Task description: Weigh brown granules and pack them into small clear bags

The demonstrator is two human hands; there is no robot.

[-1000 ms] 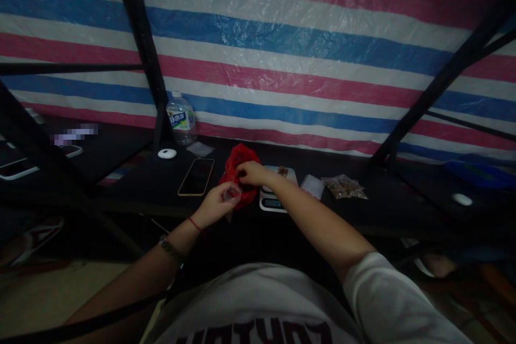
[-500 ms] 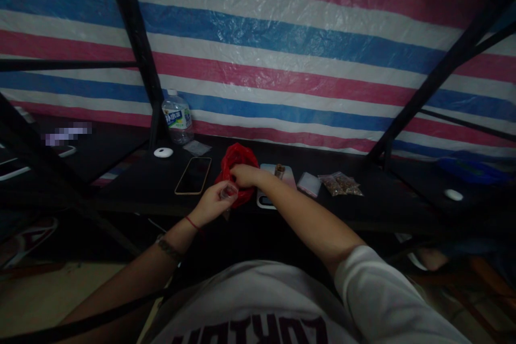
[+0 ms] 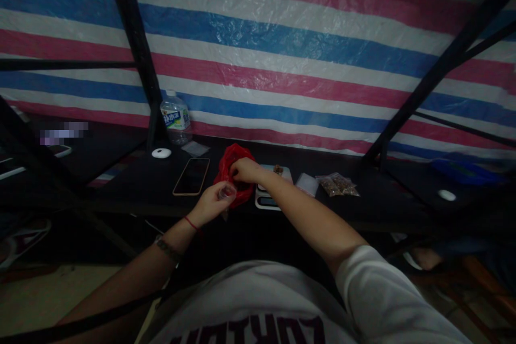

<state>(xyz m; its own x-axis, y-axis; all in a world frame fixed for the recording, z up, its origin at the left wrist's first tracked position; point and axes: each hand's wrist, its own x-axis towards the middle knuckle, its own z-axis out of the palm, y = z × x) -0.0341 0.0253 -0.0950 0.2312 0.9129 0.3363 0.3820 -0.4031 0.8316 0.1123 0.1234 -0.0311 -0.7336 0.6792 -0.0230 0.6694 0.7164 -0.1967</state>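
Pinching a small clear pouch (image 3: pixel 227 192) between thumb and fingertips, the left hand (image 3: pixel 209 204) is nearly closed and holds it in the air just in front of the desk (image 3: pixel 133 183) edge. The right hand (image 3: pixel 244 170) lies on the crumpled top of a red bag (image 3: pixel 237 152) with its fingers curled and bunched. Whether they grip the plastic or something inside it I cannot tell. The pouch looks like thin, see-through film: very light, limp, and probably slippery, so it is best taken at its open rim, where a pinch keeps the mouth apart. What it holds is too dim to see. The red bag sits on the desk, touching the pouch's far side. It is glossy, wrinkled and slumped, soft enough to collapse under a hand, and it is likely easiest to hold by its gathered upper edge. Just to its right stands a small scale (image 3: pixel 266 201) with a brown bit (image 3: pixel 277 168) on its plate. Further right lie flat clear packets (image 3: pixel 306 183) and packets of brown pieces (image 3: pixel 336 185). To the left are a phone (image 3: pixel 192 176), a white disc (image 3: pixel 161 153) and a water bottle (image 3: pixel 176 118). A striped tarp (image 3: pixel 282 54) hangs behind.
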